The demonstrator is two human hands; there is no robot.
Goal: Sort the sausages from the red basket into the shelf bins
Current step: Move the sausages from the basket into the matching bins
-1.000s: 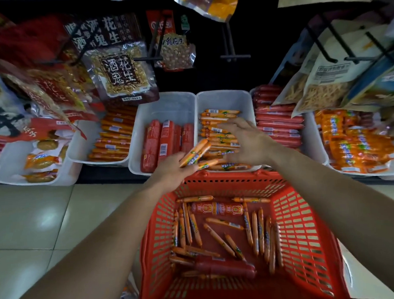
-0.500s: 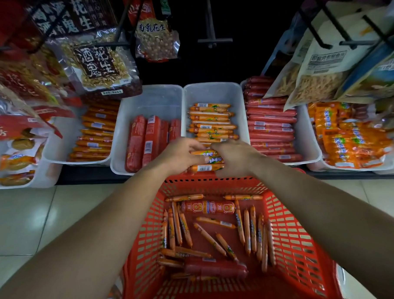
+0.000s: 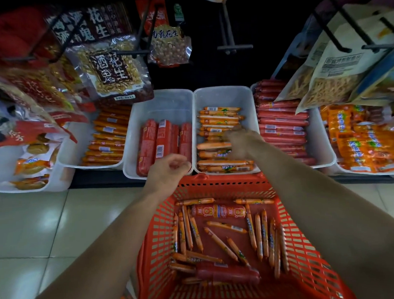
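Sorting sausages from a red basket (image 3: 309, 253) into white shelf bins.

Hanging peanut bags (image 3: 113, 69) read 酒鬼花生. Thin orange sausages (image 3: 220, 243) and two thick red ones lie loose in the basket on the floor. The right hand (image 3: 241, 145), blurred, rests on orange sausages in the middle bin (image 3: 223, 96); its grip cannot be told. The left hand (image 3: 170, 171) hovers loosely curled, holding nothing, before the neighbouring bin (image 3: 167, 101) of thick red sausages.

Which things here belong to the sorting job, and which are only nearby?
Job: red basket, thin orange sausages and thick red sausage inside it, shelf bins, both hands.
Nearby: hanging peanut bags, tiled floor.
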